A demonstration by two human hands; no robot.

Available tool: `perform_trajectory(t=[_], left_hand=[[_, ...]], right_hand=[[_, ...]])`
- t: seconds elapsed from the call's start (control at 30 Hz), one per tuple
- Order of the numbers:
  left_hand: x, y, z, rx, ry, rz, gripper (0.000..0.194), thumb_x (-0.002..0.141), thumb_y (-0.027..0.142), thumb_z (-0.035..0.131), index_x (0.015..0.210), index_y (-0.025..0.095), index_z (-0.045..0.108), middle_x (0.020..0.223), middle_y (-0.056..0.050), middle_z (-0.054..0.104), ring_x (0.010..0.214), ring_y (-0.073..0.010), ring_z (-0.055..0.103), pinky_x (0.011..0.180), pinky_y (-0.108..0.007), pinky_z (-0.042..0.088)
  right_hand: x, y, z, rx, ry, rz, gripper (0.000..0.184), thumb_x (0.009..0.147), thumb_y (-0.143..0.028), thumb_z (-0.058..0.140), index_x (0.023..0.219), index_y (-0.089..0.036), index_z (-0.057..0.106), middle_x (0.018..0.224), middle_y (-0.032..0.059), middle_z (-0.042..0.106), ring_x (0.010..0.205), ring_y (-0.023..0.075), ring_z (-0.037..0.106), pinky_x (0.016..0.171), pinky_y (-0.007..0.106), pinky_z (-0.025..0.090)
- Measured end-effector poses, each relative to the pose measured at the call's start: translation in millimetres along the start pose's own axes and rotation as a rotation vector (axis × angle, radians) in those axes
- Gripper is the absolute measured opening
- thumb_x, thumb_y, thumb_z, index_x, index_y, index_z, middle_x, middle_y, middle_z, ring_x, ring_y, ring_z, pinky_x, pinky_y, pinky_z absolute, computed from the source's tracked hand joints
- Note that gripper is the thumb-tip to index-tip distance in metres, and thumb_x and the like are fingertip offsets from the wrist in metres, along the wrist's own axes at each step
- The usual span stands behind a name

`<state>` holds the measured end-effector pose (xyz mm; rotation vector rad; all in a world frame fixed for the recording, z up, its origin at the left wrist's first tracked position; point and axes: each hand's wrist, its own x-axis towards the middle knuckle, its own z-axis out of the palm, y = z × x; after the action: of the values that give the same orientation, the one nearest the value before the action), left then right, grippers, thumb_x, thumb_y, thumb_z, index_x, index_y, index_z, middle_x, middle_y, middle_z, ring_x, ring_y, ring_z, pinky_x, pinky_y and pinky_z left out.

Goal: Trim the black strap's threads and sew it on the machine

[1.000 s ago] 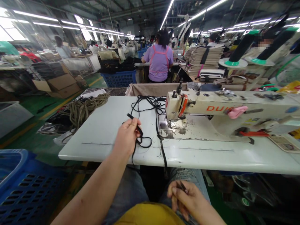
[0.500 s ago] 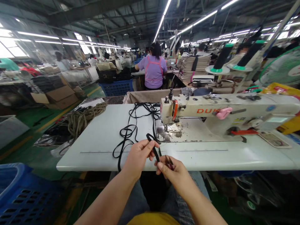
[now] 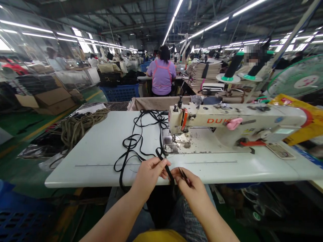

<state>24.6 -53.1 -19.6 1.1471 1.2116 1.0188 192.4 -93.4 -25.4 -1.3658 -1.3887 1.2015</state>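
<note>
My left hand point(image 3: 149, 173) is closed in a pinch on a narrow black strap point(image 3: 170, 174) in front of the sewing machine point(image 3: 199, 118). Below those fingertips the strap runs down past the table's front edge. In my right hand point(image 3: 193, 188) lies a pair of thread snips point(image 3: 185, 176), its dark blades pointing up and away. My right fingertips are close beside the strap; whether they pinch it too I cannot tell. More of the strap lies in loose loops on the white tabletop point(image 3: 88, 143), left of the needle area.
A bundle of olive straps point(image 3: 75, 129) lies beyond the table's left edge. Blue baskets point(image 3: 119, 92) stand ahead and at lower left. Thread cones point(image 3: 230, 69), a green fan point(image 3: 297, 79) and a yellow bag point(image 3: 290, 102) are at right. A person in purple point(image 3: 161, 77) sits ahead.
My right fingers have shifted slightly away from the strap, whose lower part now hangs between my hands. The left hand still pinches it. The whole view has shifted a little to the right.
</note>
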Motion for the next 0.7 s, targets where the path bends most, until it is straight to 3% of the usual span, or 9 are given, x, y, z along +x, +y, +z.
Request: perform_trajectory(t=[0.13, 0.27, 0.47, 0.7], left_hand=[[-3.8, -2.2, 4.7, 0.018, -0.037, -0.004, 0.043, 0.082, 0.057, 0.074, 0.085, 0.015, 0.080, 0.065, -0.006, 0.074, 0.061, -0.0198, 0.074, 0.064, -0.028, 0.060], [-2.3, -3.2, 3.3, 0.045, -0.019, 0.003, 0.042, 0.084, 0.056, 0.071, 0.087, 0.015, 0.080, 0.066, -0.006, 0.076, 0.062, -0.0204, 0.075, 0.065, -0.028, 0.062], [-1.6, 2.3, 3.3, 0.060, -0.031, 0.007, 0.041, 0.084, 0.056, 0.071, 0.087, 0.016, 0.080, 0.067, -0.006, 0.076, 0.064, -0.0216, 0.077, 0.064, -0.029, 0.062], [-3.4, 1.1, 5.8, 0.075, -0.048, 0.000, 0.042, 0.084, 0.056, 0.073, 0.088, 0.015, 0.081, 0.069, -0.007, 0.078, 0.065, -0.0212, 0.077, 0.066, -0.028, 0.063]], right_hand=[[4.1, -3.1, 1.9, -0.160, 0.063, -0.064, 0.015, 0.083, -0.034, 0.057, 0.079, -0.021, 0.063, 0.072, -0.0006, 0.062, 0.061, 0.0143, 0.050, 0.058, 0.025, 0.039], [7.4, 1.8, 0.4, -0.266, 0.062, -0.126, 0.020, 0.085, -0.030, 0.052, 0.068, -0.022, 0.056, 0.062, -0.0032, 0.048, 0.060, 0.0138, 0.043, 0.057, 0.025, 0.034], [6.7, 2.8, -1.1, -0.213, 0.057, -0.097, 0.023, 0.090, -0.038, 0.054, 0.077, -0.021, 0.063, 0.067, -0.0024, 0.054, 0.063, 0.0142, 0.048, 0.060, 0.025, 0.038], [7.6, 4.2, -2.4, -0.217, 0.078, -0.109, 0.025, 0.089, -0.034, 0.052, 0.068, -0.021, 0.055, 0.061, -0.0041, 0.045, 0.060, 0.0131, 0.041, 0.056, 0.024, 0.034]])
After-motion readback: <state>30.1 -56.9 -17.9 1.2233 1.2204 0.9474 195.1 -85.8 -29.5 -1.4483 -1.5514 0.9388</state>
